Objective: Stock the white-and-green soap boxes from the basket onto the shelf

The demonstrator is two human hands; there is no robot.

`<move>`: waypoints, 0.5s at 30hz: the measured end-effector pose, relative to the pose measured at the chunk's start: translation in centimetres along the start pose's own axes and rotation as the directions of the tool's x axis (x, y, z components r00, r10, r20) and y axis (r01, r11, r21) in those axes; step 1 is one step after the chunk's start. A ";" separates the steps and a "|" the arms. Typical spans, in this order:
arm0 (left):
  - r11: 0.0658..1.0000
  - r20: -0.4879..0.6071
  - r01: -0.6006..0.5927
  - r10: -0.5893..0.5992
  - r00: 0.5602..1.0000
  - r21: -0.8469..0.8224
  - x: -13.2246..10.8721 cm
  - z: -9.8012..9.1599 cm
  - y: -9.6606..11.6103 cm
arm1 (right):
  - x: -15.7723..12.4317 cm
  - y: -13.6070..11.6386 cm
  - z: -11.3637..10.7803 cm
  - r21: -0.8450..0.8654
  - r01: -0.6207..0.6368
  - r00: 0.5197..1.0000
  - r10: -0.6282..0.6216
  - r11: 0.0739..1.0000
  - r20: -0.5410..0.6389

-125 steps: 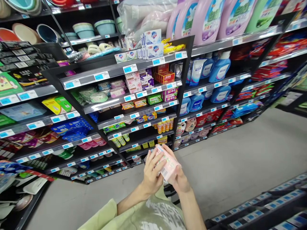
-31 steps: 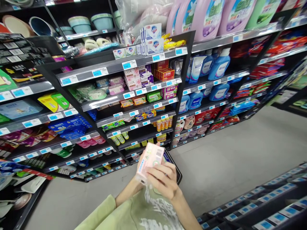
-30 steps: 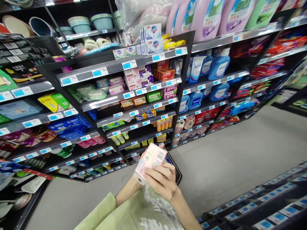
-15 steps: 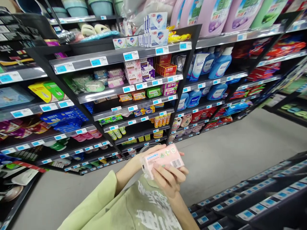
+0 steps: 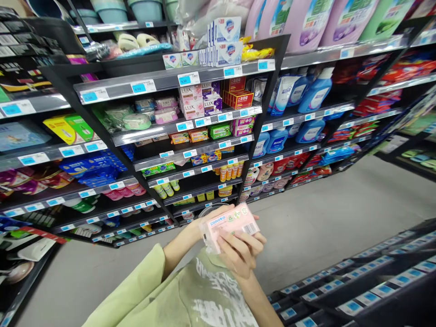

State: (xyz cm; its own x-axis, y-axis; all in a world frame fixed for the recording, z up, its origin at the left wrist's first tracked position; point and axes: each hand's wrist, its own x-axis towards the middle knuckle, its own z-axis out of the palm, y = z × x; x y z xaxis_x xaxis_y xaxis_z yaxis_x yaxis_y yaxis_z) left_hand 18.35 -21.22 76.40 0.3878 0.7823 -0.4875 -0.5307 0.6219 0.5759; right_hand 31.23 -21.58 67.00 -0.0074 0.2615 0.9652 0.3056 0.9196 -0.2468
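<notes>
In front of my chest I hold a pink wrapped pack of soap, its printed side with a barcode facing up. My left hand reaches behind the pack's far side and supports it; most of its fingers are hidden. My right hand grips the near side, with fingers laid over the printed face. Clear wrapping shows at the pack's left end.
Ahead stands a soap shelf with boxed and wrapped bars. Blue detergent bottles and large purple jugs fill the right bay. A grey basket shows behind my hands. Black racks with price tags border the lower right.
The view has shifted very slightly. The soap pack and my right hand have moved a little to the left; both hands keep their hold.
</notes>
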 end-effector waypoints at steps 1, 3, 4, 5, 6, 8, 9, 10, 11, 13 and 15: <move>1.000 0.008 -0.001 0.001 1.000 -0.006 0.1 -0.1 -0.1 | 0.2 0.0 0.1 0.005 -0.001 1.000 0.001 1.000 -0.005; 1.000 0.011 -0.020 0.020 1.000 0.006 0.2 -0.4 -0.1 | 0.4 -0.2 0.2 0.028 -0.045 0.999 0.046 0.999 -0.004; 0.999 0.014 -0.033 0.033 0.999 0.026 0.3 -0.4 -0.1 | 0.7 -0.4 0.3 0.046 -0.088 0.996 0.088 0.995 -0.002; 0.997 0.025 -0.053 0.052 0.998 0.050 0.3 -0.5 -0.1 | 1.0 -0.6 0.4 0.071 -0.140 0.990 0.142 0.988 -0.013; 0.994 0.041 -0.083 0.080 0.996 0.075 0.4 -0.5 -0.1 | 1.5 -0.9 0.5 0.105 -0.206 0.977 0.211 0.973 -0.036; 0.974 0.059 -0.190 0.183 0.981 0.125 0.6 -0.5 0.1 | 2.7 -1.5 0.9 0.197 -0.356 0.920 0.379 0.913 -0.094; 0.956 0.049 -0.253 0.249 0.967 0.147 0.7 -0.5 0.1 | 3.3 -1.7 1.1 0.252 -0.430 0.875 0.469 0.867 -0.120; 0.936 0.024 -0.310 0.310 0.950 0.169 0.8 -0.5 0.2 | 3.9 -1.9 1.3 0.304 -0.509 0.816 0.564 0.805 -0.127; 0.917 -0.014 -0.353 0.361 0.932 0.186 0.9 -0.5 0.2 | 4.5 -1.9 1.5 0.349 -0.589 0.743 0.658 0.729 -0.120; 0.886 -0.102 -0.412 0.440 0.892 0.213 1.1 -0.5 0.1 | 5.2 -1.7 1.9 0.430 -0.733 0.552 0.831 0.527 -0.078; 0.852 -0.162 -0.466 0.508 0.846 0.239 1.3 -0.7 -0.1 | 5.5 -1.2 2.2 0.530 -0.798 0.325 0.945 0.287 -0.021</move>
State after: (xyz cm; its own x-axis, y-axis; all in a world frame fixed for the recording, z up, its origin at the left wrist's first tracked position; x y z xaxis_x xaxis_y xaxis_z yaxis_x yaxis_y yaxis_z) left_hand 18.33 -20.29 75.27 -0.0635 0.9721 -0.2257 -0.4531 0.1734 0.8744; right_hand 28.69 -20.61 72.45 0.3066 0.9482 0.0827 -0.4108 0.2102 -0.8872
